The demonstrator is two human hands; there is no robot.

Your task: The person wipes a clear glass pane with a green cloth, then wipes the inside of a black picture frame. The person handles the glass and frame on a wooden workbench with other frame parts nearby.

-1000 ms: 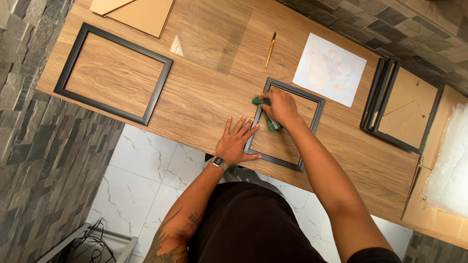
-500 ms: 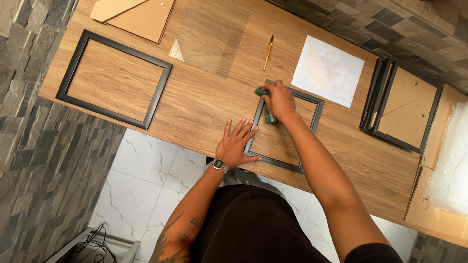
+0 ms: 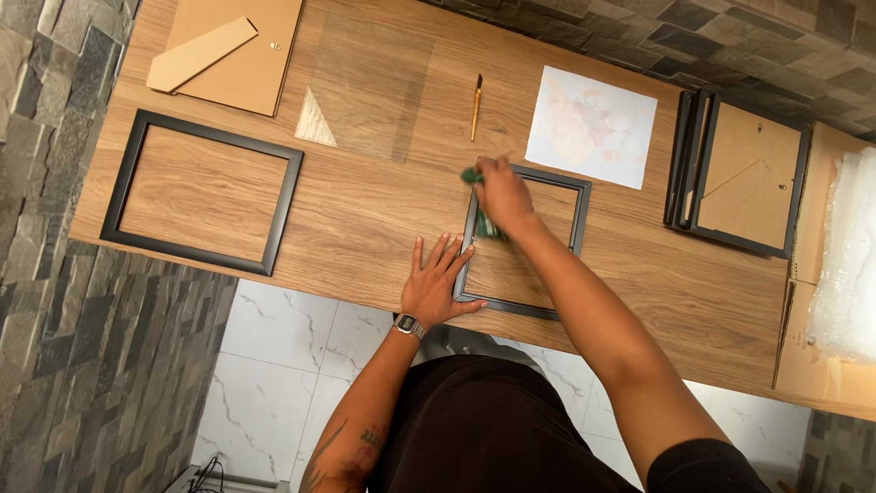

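A long wooden table (image 3: 365,219) runs across the view, with white marbled floor tiles (image 3: 292,365) under its near edge and grey stone wall (image 3: 55,347) at the left and along the far side. Nearest the body, the left hand (image 3: 436,288) lies flat with fingers spread, palm on the table at the near left corner of a small black frame (image 3: 525,239), holding nothing; a watch (image 3: 409,324) sits on that wrist. Just beyond, the right hand (image 3: 502,192) is closed around a green cloth (image 3: 476,196) pressed on the frame's left rail; the hand is blurred, so the fingers are hard to make out. A larger empty black frame (image 3: 201,190) lies well apart on the left. Farther off lie a clear sheet (image 3: 374,82), faint against the wood, a thin brush (image 3: 475,105), and a pale printed picture (image 3: 591,126). Brown backing boards (image 3: 233,50) in the far left corner are cut off by the top edge. At the right, stacked frames (image 3: 744,173) lie face down, then a cardboard box (image 3: 812,365) with bubble wrap (image 3: 849,256), cut off at the edge
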